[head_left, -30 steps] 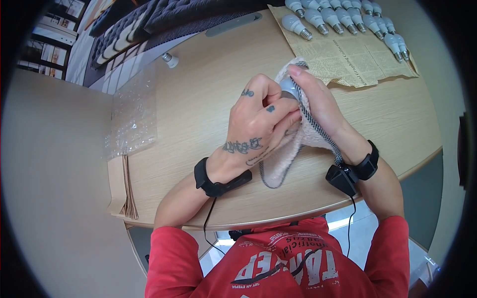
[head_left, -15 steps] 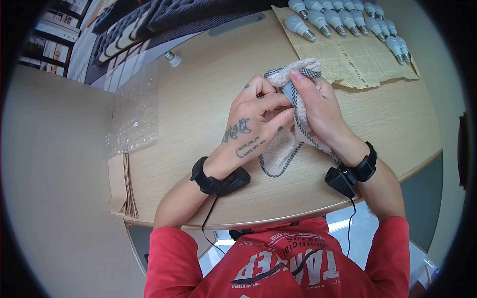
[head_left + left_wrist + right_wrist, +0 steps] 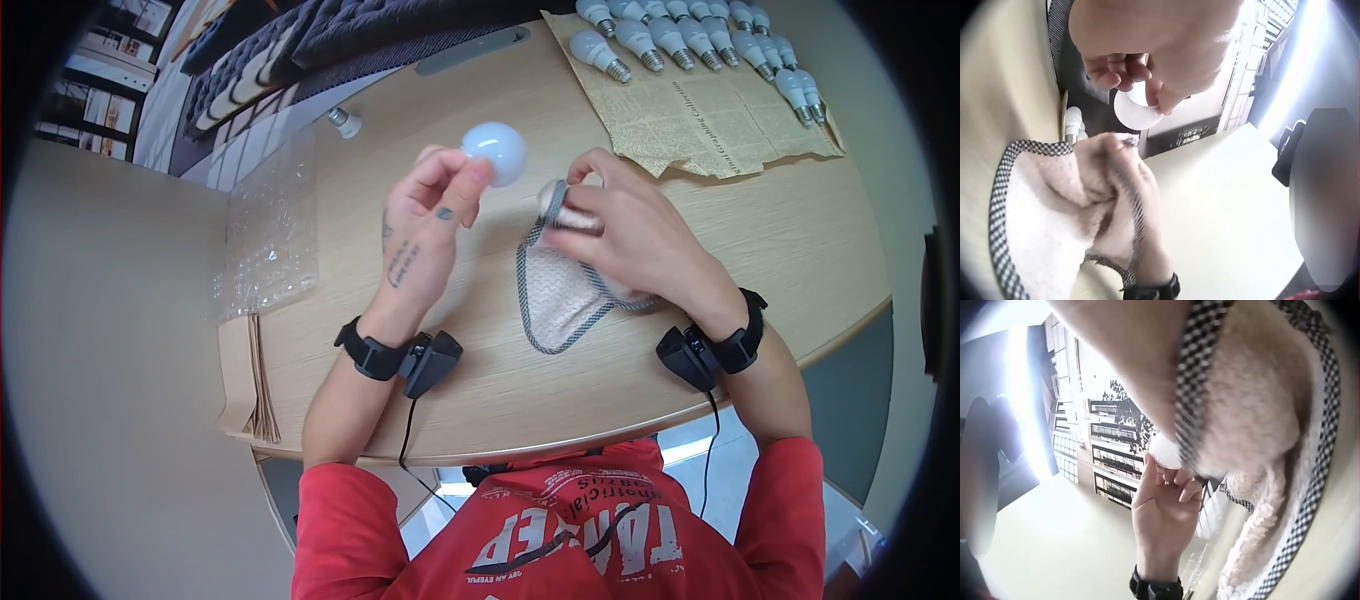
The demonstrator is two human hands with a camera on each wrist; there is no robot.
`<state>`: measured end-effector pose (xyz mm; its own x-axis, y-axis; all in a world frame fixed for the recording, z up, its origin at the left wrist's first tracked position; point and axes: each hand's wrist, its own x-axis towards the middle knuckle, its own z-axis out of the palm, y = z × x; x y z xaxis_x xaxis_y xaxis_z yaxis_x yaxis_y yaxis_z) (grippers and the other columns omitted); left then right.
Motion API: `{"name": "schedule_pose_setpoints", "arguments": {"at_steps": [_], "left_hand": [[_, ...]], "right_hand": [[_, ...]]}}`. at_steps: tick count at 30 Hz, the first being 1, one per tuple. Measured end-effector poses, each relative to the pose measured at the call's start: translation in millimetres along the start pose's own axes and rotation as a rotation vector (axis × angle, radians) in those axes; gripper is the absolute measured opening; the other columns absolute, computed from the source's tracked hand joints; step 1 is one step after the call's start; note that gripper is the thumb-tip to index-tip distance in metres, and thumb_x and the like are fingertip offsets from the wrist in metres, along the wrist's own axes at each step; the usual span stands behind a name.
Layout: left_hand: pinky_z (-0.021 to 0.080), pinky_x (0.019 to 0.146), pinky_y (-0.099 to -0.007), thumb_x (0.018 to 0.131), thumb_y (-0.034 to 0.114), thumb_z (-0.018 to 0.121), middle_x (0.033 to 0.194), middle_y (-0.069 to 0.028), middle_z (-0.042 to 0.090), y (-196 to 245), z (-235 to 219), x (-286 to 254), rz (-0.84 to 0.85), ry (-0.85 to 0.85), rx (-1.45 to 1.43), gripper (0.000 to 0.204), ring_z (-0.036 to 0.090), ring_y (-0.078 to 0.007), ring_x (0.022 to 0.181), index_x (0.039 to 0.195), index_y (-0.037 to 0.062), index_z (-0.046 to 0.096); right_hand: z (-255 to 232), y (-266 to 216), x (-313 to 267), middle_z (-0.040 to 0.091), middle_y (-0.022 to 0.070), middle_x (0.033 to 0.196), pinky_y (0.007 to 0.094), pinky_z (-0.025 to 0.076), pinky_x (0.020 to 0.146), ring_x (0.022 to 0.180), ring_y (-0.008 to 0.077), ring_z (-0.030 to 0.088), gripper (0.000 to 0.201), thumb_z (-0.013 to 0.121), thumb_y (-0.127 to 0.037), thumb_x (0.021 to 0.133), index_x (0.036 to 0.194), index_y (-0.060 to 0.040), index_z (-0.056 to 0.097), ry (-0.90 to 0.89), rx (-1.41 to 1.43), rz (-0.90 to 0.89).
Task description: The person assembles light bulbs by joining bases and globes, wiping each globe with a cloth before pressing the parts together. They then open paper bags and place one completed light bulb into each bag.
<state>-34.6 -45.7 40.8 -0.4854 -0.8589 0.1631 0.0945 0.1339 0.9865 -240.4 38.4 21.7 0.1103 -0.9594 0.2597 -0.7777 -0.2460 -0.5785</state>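
Raised over the table, my left hand [image 3: 422, 220] pinches a white light bulb [image 3: 495, 152] between thumb and fingers. The bulb's round dome faces up and away, and its screw base is hidden by the hand. To the right of it, my right hand [image 3: 645, 225] grips a fluffy cream cloth [image 3: 565, 290] with a black-and-white checked border. One corner of the cloth hangs down toward me. In the left wrist view the bulb [image 3: 1135, 115] stands apart from the cloth [image 3: 1047, 206]. The right wrist view shows the cloth [image 3: 1250, 400] bunched close up.
Several more bulbs [image 3: 668, 40] lie in rows on brown printed paper [image 3: 720, 125] at the back right. A single bulb [image 3: 345, 122] lies at the back left. Clear plastic wrap [image 3: 268, 235] and folded brown paper [image 3: 255, 380] line the left edge.
My left hand has drawn the bulb out of the cloth and moved it up and left. My right hand keeps hold of the cloth, its back now turned more upward.
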Motion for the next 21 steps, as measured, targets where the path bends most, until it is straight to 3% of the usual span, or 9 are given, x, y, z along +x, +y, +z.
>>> {"name": "schedule_pose_setpoints", "arguments": {"at_steps": [3,6,9,12,15,19,21], "left_hand": [[0.037,0.063,-0.0215,0.098,0.022,0.06,0.08,-0.0005,0.056,5,-6,1,-0.036,0.007,-0.005,0.018,0.049,-0.0077,0.069,0.094,0.0054,0.062],[0.038,0.063,-0.0218,0.097,0.023,0.061,0.081,-0.0008,0.057,5,-8,1,-0.069,-0.021,-0.039,0.018,0.049,-0.0078,0.069,0.094,0.0055,0.062],[0.038,0.064,-0.0218,0.096,0.023,0.061,0.082,-0.0005,0.058,5,-7,2,-0.105,-0.078,-0.033,0.018,0.049,-0.0074,0.069,0.093,0.0052,0.062],[0.038,0.065,-0.0214,0.095,0.023,0.063,0.083,0.0002,0.058,5,-5,4,-0.152,-0.175,-0.021,0.018,0.049,-0.0065,0.07,0.092,0.005,0.063],[0.038,0.066,-0.0209,0.095,0.023,0.064,0.083,0.001,0.058,10,4,5,-0.163,-0.265,0.009,0.018,0.048,-0.0054,0.07,0.092,0.0051,0.063],[0.038,0.066,-0.02,0.094,0.023,0.065,0.083,0.0019,0.057,12,9,7,-0.181,-0.355,0.071,0.017,0.048,-0.0047,0.071,0.093,0.0062,0.064],[0.038,0.064,-0.0199,0.095,0.024,0.065,0.081,0.0025,0.056,6,6,9,-0.161,-0.314,0.087,0.018,0.048,-0.0046,0.07,0.094,0.0064,0.064]], "right_hand": [[2,1,-2,0.059,0.0156,0.117,0.0383,0.047,0.088,0.101,0.0275,0.059,0.037,0.073,-0.033,0.082,0.097,0.0007,0.072,0.14,-0.088,-0.145],[-5,-3,4,0.06,0.0181,0.114,0.0361,0.049,0.082,0.098,0.0315,0.06,0.037,0.077,-0.03,0.079,0.097,0.0021,0.072,0.263,-0.08,-0.125],[-5,3,9,0.058,0.017,0.116,0.0367,0.05,0.08,0.094,0.0305,0.059,0.048,0.08,-0.026,0.076,0.113,0.001,0.065,0.456,0.035,-0.19],[-11,-10,8,0.055,0.0164,0.122,0.0381,0.051,0.083,0.098,0.0299,0.06,0.057,0.079,-0.02,0.077,0.126,-0.0018,0.056,0.431,0.227,-0.199],[-6,-18,8,0.052,0.0157,0.126,0.0378,0.053,0.082,0.105,0.0297,0.06,0.057,0.077,-0.019,0.079,0.129,-0.0038,0.053,0.328,0.287,-0.259],[8,-11,7,0.056,0.0156,0.121,0.0356,0.056,0.075,0.102,0.0278,0.063,0.055,0.077,-0.02,0.079,0.127,-0.0038,0.055,0.211,0.432,-0.175],[9,-6,7,0.058,0.015,0.117,0.0342,0.056,0.07,0.097,0.0266,0.065,0.056,0.078,-0.021,0.079,0.126,-0.0038,0.055,0.186,0.448,-0.123]]}}
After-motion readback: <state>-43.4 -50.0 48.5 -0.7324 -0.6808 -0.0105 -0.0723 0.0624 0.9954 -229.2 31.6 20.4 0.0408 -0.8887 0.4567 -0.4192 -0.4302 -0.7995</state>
